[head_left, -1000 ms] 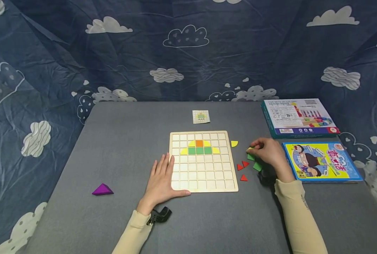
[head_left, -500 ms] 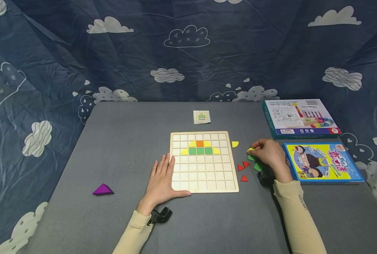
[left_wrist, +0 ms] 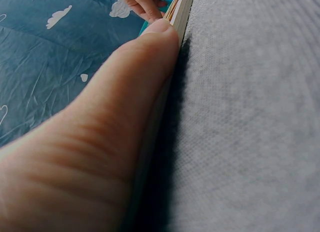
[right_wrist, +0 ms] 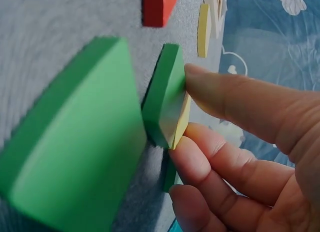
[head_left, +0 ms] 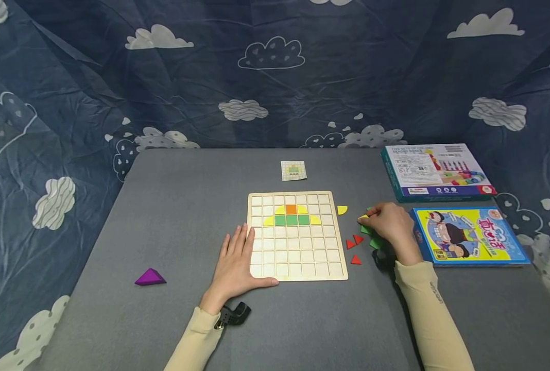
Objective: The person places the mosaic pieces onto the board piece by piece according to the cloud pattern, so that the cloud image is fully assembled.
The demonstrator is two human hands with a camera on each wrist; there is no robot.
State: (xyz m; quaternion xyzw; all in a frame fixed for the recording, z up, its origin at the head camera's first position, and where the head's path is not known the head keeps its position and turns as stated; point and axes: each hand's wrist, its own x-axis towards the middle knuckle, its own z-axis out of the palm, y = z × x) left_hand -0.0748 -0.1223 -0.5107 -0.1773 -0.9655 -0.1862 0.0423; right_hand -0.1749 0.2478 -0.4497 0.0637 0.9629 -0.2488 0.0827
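My left hand [head_left: 234, 265] lies with fingers straight on the left side of the wooden grid board [head_left: 298, 257], its thumb stretched along the near edge. On the board, an orange square [head_left: 291, 209], three green squares and several yellow quarter-circles form a shape. My right hand [head_left: 388, 224] is right of the board and pinches a yellow piece [right_wrist: 182, 119] between thumb and fingers, right over a green piece [right_wrist: 167, 92]. A larger-looking green piece [right_wrist: 85, 137] lies nearer the right wrist camera. The fingers partly cover the yellow piece.
Red triangles [head_left: 356, 260] and a yellow quarter-circle [head_left: 342, 210] lie right of the board. A pattern card [head_left: 293, 170] sits beyond it. Two boxes, one white-topped [head_left: 437, 170] and one blue and yellow [head_left: 469, 237], stand at right. A purple block [head_left: 150, 277] lies left.
The right hand has shifted slightly left over the pieces, and a bit of green shows behind its fingers now. Left hand and board have stayed put.
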